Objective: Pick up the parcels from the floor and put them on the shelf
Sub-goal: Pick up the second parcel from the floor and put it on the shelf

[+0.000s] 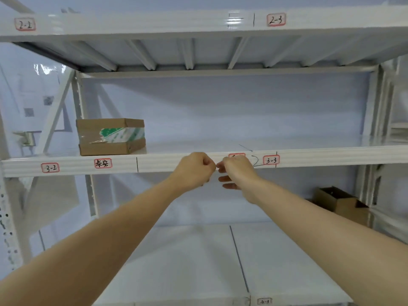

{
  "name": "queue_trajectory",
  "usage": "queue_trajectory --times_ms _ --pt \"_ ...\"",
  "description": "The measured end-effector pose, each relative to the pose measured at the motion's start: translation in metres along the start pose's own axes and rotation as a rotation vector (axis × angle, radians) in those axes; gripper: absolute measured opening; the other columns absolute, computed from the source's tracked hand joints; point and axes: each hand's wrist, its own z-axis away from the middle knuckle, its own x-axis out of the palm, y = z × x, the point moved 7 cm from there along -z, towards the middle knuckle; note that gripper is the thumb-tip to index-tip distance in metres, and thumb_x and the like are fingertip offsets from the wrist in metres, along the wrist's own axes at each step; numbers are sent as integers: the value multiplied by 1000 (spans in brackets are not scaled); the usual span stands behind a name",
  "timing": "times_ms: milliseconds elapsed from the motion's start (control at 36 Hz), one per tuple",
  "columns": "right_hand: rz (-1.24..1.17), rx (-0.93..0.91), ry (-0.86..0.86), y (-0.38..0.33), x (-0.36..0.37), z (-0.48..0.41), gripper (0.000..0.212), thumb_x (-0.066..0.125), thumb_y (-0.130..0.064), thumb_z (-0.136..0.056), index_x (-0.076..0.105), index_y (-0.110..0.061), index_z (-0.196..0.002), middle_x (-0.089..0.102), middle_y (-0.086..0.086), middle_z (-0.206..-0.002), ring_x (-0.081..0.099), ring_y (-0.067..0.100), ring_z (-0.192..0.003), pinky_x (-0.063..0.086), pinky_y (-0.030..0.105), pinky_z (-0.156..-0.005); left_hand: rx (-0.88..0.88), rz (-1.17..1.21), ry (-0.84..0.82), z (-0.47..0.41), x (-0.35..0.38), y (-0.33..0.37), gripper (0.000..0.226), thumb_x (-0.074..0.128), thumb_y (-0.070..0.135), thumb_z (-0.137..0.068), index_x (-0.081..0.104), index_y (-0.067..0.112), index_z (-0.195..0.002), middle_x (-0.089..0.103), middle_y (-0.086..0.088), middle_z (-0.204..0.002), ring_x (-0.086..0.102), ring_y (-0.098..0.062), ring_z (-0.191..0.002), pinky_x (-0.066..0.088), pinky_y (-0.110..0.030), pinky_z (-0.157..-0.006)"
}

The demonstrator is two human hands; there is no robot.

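A brown cardboard parcel with green-and-white tape lies on the left part of the middle shelf, above the label 3-2. Both my arms reach out to that shelf's front beam. My left hand is curled into a fist in front of the beam with nothing visible in it. Just to its right, almost touching it, my right hand has its thumb and forefinger close together and its lower fingers loosely apart. Neither hand holds a parcel. The floor is out of view.
An open brown cardboard box stands at the back right of the lower shelf. The top shelf beam carries the labels 2-2 and 2-3. White uprights stand at the left and at the right.
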Motion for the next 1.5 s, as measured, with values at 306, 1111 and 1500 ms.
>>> queue_trajectory --times_ms 306,1111,1500 --pt "31 188 -112 118 -38 41 28 42 -15 -91 69 -7 -92 69 5 -83 64 20 -70 52 31 -65 -91 20 -255 62 131 -40 18 48 19 -93 63 12 -98 71 -9 -103 70 -23 -83 54 -26 -65" --pt "23 1009 -162 620 49 224 49 39 -39 -94 54 -6 -126 57 11 -107 57 25 -99 46 41 -95 -1010 336 -563 331 408 -419 32 46 35 -95 58 11 -112 58 -6 -106 59 -24 -93 45 -35 -83" --pt "123 1273 -191 866 70 333 56 37 -39 -95 50 1 -131 50 21 -140 53 37 -124 42 50 -106 -1390 371 -653 510 557 -579 49 44 37 -95 50 9 -135 54 -10 -118 57 -28 -103 47 -44 -96"
